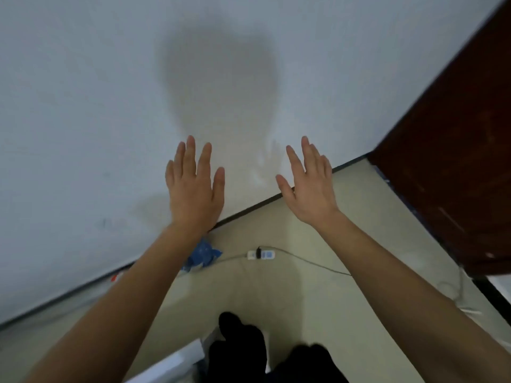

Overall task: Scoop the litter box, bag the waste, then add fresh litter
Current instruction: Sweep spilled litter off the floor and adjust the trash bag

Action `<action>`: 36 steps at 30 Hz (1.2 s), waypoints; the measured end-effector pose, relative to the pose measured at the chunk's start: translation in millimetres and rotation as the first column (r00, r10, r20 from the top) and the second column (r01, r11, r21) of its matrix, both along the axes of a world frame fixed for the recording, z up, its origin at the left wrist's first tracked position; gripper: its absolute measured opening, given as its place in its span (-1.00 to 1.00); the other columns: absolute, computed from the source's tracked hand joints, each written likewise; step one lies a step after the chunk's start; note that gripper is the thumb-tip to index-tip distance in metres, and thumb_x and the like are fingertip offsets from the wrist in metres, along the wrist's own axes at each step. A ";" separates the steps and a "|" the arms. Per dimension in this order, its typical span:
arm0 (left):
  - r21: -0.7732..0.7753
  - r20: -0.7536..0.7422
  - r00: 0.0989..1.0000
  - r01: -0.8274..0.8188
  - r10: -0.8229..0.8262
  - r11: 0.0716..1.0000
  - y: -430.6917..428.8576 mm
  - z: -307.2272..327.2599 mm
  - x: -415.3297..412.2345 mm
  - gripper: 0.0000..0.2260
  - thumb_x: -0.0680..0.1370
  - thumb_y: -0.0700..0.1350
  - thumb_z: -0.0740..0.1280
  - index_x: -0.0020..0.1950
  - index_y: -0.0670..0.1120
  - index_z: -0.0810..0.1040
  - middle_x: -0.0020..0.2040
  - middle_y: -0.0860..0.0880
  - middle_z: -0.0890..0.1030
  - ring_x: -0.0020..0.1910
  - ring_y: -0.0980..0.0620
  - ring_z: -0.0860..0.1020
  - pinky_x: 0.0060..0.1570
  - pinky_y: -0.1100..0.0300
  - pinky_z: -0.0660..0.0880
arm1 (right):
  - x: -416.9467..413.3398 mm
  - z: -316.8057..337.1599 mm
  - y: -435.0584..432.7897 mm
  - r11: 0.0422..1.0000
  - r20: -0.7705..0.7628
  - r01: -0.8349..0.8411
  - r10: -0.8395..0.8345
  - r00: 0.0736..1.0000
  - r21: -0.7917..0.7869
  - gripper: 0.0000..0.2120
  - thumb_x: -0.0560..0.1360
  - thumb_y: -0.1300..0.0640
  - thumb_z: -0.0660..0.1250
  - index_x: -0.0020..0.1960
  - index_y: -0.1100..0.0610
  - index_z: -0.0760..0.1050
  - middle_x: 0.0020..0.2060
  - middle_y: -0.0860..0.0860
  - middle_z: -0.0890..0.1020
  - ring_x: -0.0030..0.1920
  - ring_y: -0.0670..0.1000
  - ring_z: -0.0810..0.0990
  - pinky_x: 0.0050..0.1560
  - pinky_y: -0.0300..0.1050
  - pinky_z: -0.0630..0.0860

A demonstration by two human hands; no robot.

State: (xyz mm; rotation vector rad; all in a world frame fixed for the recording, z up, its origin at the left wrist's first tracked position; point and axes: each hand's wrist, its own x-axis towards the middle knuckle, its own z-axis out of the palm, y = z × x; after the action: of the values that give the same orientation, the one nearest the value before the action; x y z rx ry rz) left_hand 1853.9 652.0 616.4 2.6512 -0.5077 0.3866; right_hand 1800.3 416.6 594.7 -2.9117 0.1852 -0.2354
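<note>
- The left hand [193, 189] is raised at centre frame, fingers straight and spread, holding nothing
- The right hand [309, 189] is up beside it, well apart, also spread and empty, thumb out to the left
- At bottom centre stand the person's dark feet [240, 341] on the pale floor [345, 230]
- Just left of the feet, at the lower edge, a white edge [177, 360] pokes into view; it may be the litter box, but it is too blurred and cropped to tell
- No scoop, waste bag or litter shows plainly, so I judge that scooping has not begun
- To begin well: look down and left, crouch, and find the box and scoop before reaching
- Farther off, a power strip [261, 254] lies mid-floor with its cable [312, 262] trailing right; step clear of it
- A crumpled blue thing [203, 257] lies by the wall's foot, partly behind the left forearm; it could be a bag
- Beyond, the white wall [83, 106] fills the upper frame, with a brown door [456, 161] at upper right
</note>
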 end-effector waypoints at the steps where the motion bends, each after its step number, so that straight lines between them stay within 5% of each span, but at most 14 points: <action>1: -0.007 0.025 0.998 0.059 -0.059 0.998 -23.0 12.6 -7.9 -0.54 0.68 0.05 0.10 0.52 -0.13 0.29 0.56 -0.22 0.20 0.55 -0.21 0.14 0.44 -0.23 0.17 | -16.7 15.7 -19.4 0.999 0.035 0.046 -0.045 0.998 -0.015 -0.39 0.65 -0.17 0.07 0.60 0.10 0.09 0.59 0.18 0.00 0.57 0.20 0.02 0.53 0.17 -0.03; 9: -0.068 0.082 0.865 0.500 -0.494 0.864 -249.9 94.8 -136.7 -0.50 0.65 0.11 0.02 0.53 -0.09 0.28 0.55 -0.15 0.23 0.51 -0.16 0.24 0.46 -0.18 0.15 | -246.2 89.6 -195.3 0.863 0.209 0.501 -0.478 0.853 -0.069 -0.41 0.62 -0.17 0.10 0.55 0.11 0.22 0.56 0.18 0.14 0.53 0.20 0.17 0.49 0.19 0.12; 18: 0.048 -0.074 0.487 0.873 -0.870 0.485 -481.1 67.8 -462.9 -0.47 0.62 0.16 -0.02 0.54 -0.04 0.28 0.57 -0.09 0.21 0.53 -0.09 0.18 0.49 -0.14 0.07 | -652.1 35.4 -308.5 0.381 -0.031 0.925 -0.924 0.380 -0.011 -0.38 0.62 -0.20 -0.02 0.57 0.10 0.15 0.57 0.18 0.09 0.55 0.23 0.12 0.48 0.21 0.11; 22: 0.145 -0.111 0.256 0.960 -0.960 0.239 -548.6 58.5 -580.8 -0.43 0.60 0.18 -0.08 0.51 -0.05 0.33 0.55 -0.12 0.25 0.51 -0.11 0.23 0.45 -0.15 0.14 | -781.9 29.8 -325.8 0.129 -0.054 0.991 -0.990 0.130 0.016 -0.37 0.62 -0.23 -0.06 0.59 0.08 0.08 0.59 0.15 0.00 0.56 0.20 0.06 0.51 0.15 0.04; 26: 0.212 -0.111 0.077 0.976 -0.991 0.052 -609.2 49.2 -667.8 -0.46 0.62 0.16 -0.05 0.49 -0.07 0.34 0.53 -0.15 0.27 0.50 -0.14 0.25 0.41 -0.19 0.21 | -870.2 17.8 -347.2 -0.025 -0.046 0.999 -0.999 -0.023 0.028 -0.39 0.64 -0.19 0.02 0.59 0.08 0.06 0.59 0.16 0.00 0.56 0.19 0.08 0.51 0.15 0.07; 31: 0.186 -0.134 -0.094 0.975 -0.987 -0.118 -690.6 18.5 -757.7 -0.48 0.62 0.12 0.00 0.49 -0.09 0.35 0.54 -0.18 0.25 0.51 -0.16 0.24 0.40 -0.22 0.23 | -955.7 -9.3 -382.9 -0.231 -0.107 0.969 -0.969 -0.221 0.091 -0.39 0.64 -0.18 0.02 0.59 0.08 0.05 0.59 0.14 -0.01 0.57 0.16 0.03 0.53 0.13 0.01; 36: 0.132 -0.188 -0.191 0.967 -0.963 -0.218 -796.5 -5.5 -840.9 -0.48 0.63 0.12 -0.02 0.52 -0.08 0.30 0.56 -0.15 0.20 0.53 -0.12 0.17 0.45 -0.18 0.16 | -1039.2 -18.3 -451.7 -0.331 -0.166 0.943 -0.932 -0.322 0.029 -0.39 0.64 -0.18 0.00 0.60 0.08 0.02 0.59 0.12 -0.03 0.57 0.16 0.01 0.53 0.12 -0.01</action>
State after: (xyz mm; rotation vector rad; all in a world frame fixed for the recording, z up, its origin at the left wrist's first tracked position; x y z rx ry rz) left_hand 1013.1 -144.5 610.9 1.3942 -2.5093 -0.2929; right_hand 761.2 -35.1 576.5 -1.5478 2.5566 -0.2771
